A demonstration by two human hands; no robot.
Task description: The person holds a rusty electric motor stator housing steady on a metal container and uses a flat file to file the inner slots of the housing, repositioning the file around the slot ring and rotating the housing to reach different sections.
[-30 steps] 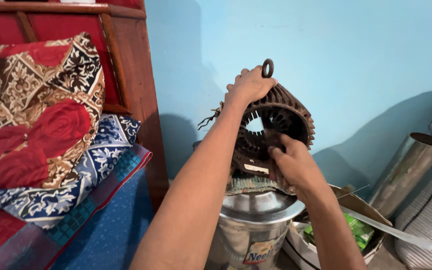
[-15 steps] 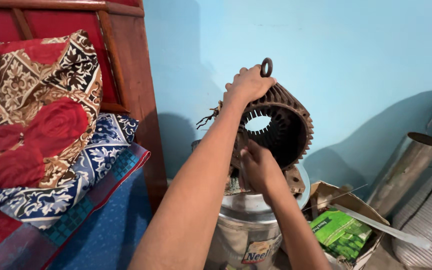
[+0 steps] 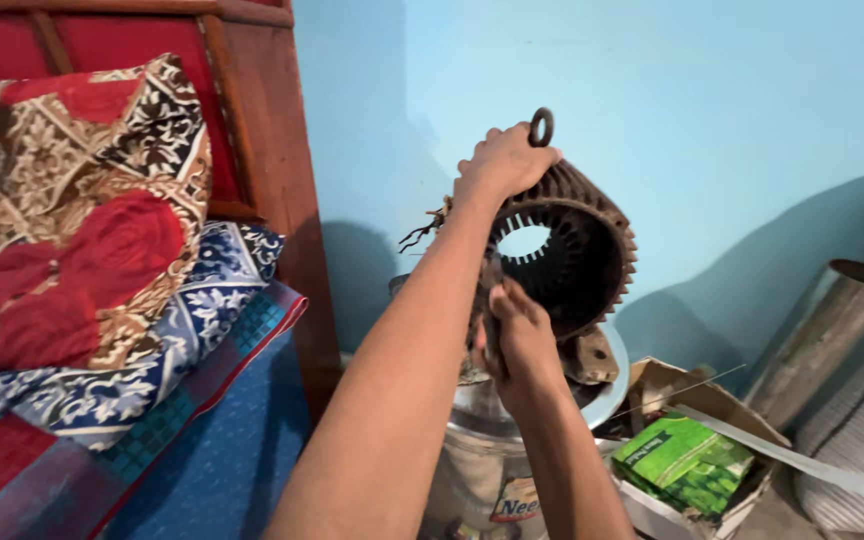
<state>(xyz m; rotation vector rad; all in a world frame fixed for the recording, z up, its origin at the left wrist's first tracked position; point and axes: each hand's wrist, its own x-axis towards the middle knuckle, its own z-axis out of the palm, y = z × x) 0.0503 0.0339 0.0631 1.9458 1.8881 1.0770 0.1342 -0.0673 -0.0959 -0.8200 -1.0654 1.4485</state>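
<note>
A rusty brown finned motor housing (image 3: 597,235), hollow with slotted teeth inside, stands tilted on top of a steel drum (image 3: 467,460). My left hand (image 3: 502,165) grips its top, right beside the lifting ring (image 3: 541,127). Frayed wire ends stick out behind my left wrist. My right hand (image 3: 522,345) is closed at the housing's lower front rim, around a thin dark piece; I cannot tell whether that piece is a tool or part of the housing. The housing's foot (image 3: 592,358) rests on the drum lid.
A cardboard box (image 3: 727,405) holding a green packet (image 3: 682,460) and a long white strip (image 3: 782,455) sits right of the drum. A metal pipe (image 3: 832,320) leans at far right. A bed with patterned pillows (image 3: 82,220) and wooden headboard (image 3: 272,200) fills the left.
My right hand slid from the housing's bore down and left to its lower front rim. It no longer hides the box and green packet. My left hand stayed on top.
</note>
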